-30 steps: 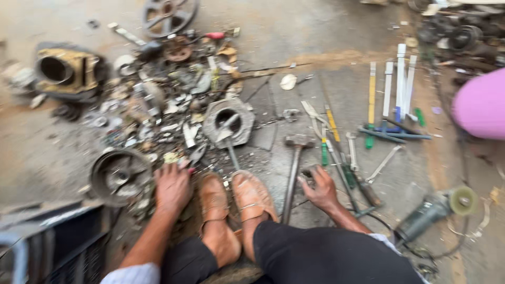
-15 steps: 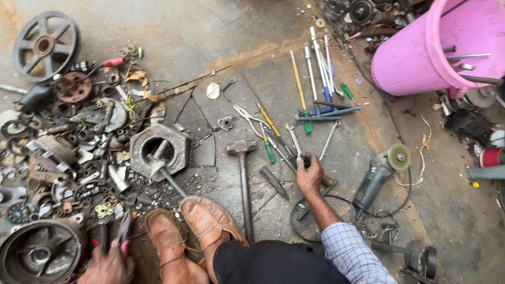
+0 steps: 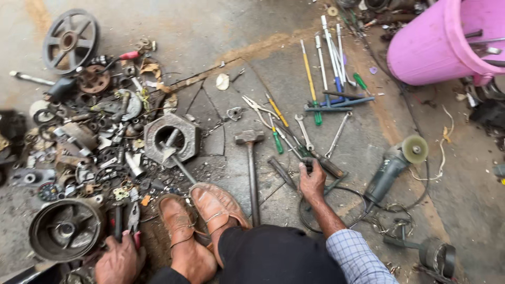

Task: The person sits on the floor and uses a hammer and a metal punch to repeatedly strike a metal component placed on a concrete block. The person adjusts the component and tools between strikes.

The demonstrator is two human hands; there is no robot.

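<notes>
Right fingers [image 3: 310, 169] still clenched on a dark tool [image 3: 306, 163], left fingers [image 3: 113, 247] now gripping red-handled pliers [image 3: 126, 221]

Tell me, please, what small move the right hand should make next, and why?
Probably lift the dark-handled tool straight up. The right hand is closed around its end, and it lies packed among a chisel, screwdrivers and a spanner on the floor; dragging sideways would likely scatter them. The left hand rests on red-handled pliers.
</notes>
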